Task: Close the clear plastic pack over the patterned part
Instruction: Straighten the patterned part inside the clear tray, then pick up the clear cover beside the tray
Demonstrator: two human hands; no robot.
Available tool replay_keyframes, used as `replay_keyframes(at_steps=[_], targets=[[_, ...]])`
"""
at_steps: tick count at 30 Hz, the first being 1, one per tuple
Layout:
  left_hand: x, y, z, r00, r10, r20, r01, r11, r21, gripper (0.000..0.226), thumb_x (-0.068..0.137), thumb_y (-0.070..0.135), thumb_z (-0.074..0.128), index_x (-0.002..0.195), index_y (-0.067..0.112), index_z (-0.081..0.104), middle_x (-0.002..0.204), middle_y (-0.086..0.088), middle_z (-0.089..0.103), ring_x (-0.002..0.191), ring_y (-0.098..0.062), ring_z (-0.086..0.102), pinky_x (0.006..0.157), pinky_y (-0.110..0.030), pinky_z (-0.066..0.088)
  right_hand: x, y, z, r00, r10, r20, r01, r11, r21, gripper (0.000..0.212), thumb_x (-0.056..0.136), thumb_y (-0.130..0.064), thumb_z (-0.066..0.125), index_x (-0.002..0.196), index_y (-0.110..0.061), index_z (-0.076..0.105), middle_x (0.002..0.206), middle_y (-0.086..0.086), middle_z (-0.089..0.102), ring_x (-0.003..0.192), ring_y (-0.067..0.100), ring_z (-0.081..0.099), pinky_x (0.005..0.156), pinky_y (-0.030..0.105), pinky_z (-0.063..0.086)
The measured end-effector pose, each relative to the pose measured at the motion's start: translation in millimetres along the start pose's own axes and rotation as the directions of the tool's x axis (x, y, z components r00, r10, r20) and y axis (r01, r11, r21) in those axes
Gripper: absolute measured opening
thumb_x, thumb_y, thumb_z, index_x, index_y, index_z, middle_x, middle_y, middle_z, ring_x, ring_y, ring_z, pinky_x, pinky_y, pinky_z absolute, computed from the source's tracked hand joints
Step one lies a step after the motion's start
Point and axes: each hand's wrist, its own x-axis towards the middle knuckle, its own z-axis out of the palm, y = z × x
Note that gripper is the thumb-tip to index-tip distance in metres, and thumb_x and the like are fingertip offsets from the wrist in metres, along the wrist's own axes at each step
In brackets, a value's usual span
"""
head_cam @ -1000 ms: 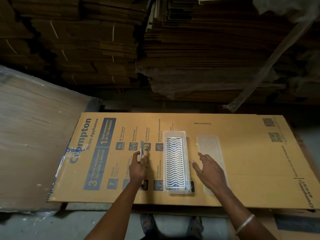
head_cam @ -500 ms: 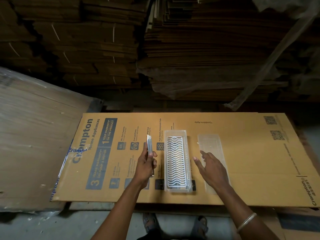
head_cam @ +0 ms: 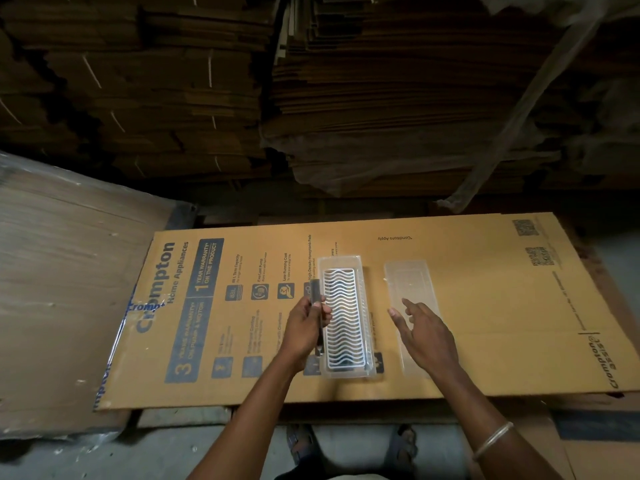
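A white part with a wavy pattern (head_cam: 344, 318) lies in a clear plastic tray (head_cam: 363, 271) on a flat printed carton sheet (head_cam: 485, 306). To the right of it lies the clear plastic lid half (head_cam: 408, 282), flat and separate. My left hand (head_cam: 304, 327) grips a thin flat strip (head_cam: 315, 292) held on edge at the tray's left side. My right hand (head_cam: 424, 334) hovers over the near part of the lid with its fingers spread and holds nothing.
Tall stacks of flattened cartons (head_cam: 381, 98) fill the back. A plastic-wrapped stack of board (head_cam: 62, 289) lies at the left. My feet in sandals (head_cam: 304, 445) stand on the floor below the sheet's near edge.
My left hand has carried the thin strip rightward, up to the tray's left edge. My right hand has shifted slightly right over the lid.
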Motion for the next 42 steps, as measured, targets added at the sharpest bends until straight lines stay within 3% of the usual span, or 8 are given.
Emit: replay_keyframes(at_steps=[5,11,19,26,30,35,39,42], targets=[[25,7,37,0.994,0.031,-0.109,0.007,0.941,0.337,0.018,0.099,0.019,0.056,0.100,0.013,0.074,0.093,-0.007,0.075,0.084,-0.025,0.070,0.073,-0.038,0.055,-8,13,-2,0.999,0.034,-0.017,-0.034,0.999,0.014,0.078,0.092,-0.075,0.025,0.144,-0.024,0.052,0.132,-0.003,0.063,0.111,0.017,0.065,0.083,0.036,0.055],[67,-7,60,0.992,0.042,-0.119,0.060,0.674,0.736,0.014,0.089,0.003,0.059,0.096,0.001,0.072,0.094,-0.017,0.076,0.087,-0.033,0.072,0.070,-0.039,0.058,-17,26,-4,0.996,0.080,-0.025,-0.079,0.995,0.056,0.080,0.091,-0.078,0.024,0.140,-0.024,0.055,0.126,-0.004,0.065,0.107,0.015,0.065,0.082,0.037,0.056],[78,-18,75,0.997,0.030,-0.066,0.046,0.445,0.894,0.021,0.084,-0.001,0.076,0.102,0.004,0.066,0.105,-0.013,0.073,0.098,-0.024,0.073,0.079,-0.032,0.058,-25,41,-3,0.987,0.162,0.017,-0.163,0.985,0.055,0.078,0.091,-0.076,0.026,0.137,-0.024,0.058,0.122,-0.003,0.067,0.101,0.014,0.066,0.081,0.035,0.054],[73,-26,80,0.982,0.145,-0.122,0.032,0.506,0.862,0.029,0.097,-0.008,0.040,0.102,0.003,0.066,0.107,-0.013,0.068,0.097,-0.026,0.069,0.078,-0.033,0.054,-30,50,-2,0.982,0.183,0.043,-0.185,0.982,0.049,0.072,0.093,-0.071,0.030,0.137,-0.022,0.059,0.120,-0.001,0.067,0.098,0.016,0.066,0.080,0.034,0.052],[73,-26,80,0.980,0.161,-0.113,0.014,0.516,0.857,0.029,0.097,-0.007,0.040,0.104,0.004,0.066,0.111,-0.013,0.066,0.099,-0.024,0.068,0.080,-0.033,0.054,-28,55,3,0.980,0.187,0.069,-0.186,0.982,-0.019,0.062,0.096,-0.061,0.046,0.141,-0.019,0.053,0.134,0.004,0.058,0.115,0.020,0.057,0.090,0.036,0.051],[70,-26,79,0.980,0.184,-0.078,-0.017,0.467,0.884,0.024,0.096,-0.007,0.048,0.107,0.004,0.066,0.115,-0.015,0.066,0.100,-0.028,0.070,0.083,-0.037,0.058,-22,54,15,0.936,0.324,0.142,-0.283,0.927,-0.247,0.091,0.080,-0.076,0.056,0.151,-0.025,0.031,0.150,0.017,0.030,0.135,0.033,0.031,0.106,0.044,0.041],[69,-14,70,0.978,0.204,-0.054,-0.050,0.474,0.879,0.017,0.089,-0.006,0.053,0.090,0.002,0.068,0.092,-0.014,0.072,0.086,-0.029,0.074,0.071,-0.038,0.060,-16,51,27,0.905,0.388,0.174,-0.336,0.903,-0.267,0.096,0.071,-0.081,0.061,0.142,-0.022,0.032,0.138,0.017,0.038,0.126,0.034,0.038,0.094,0.044,0.049],[63,-4,53,0.969,0.239,-0.063,-0.085,0.561,0.823,0.024,0.086,0.000,0.060,0.106,0.005,0.072,0.099,-0.015,0.074,0.092,-0.031,0.072,0.077,-0.040,0.059,-12,48,33,0.904,0.397,0.160,-0.346,0.897,-0.274,0.097,0.070,-0.073,0.070,0.139,-0.016,0.031,0.135,0.018,0.039,0.123,0.034,0.039,0.087,0.044,0.052]])
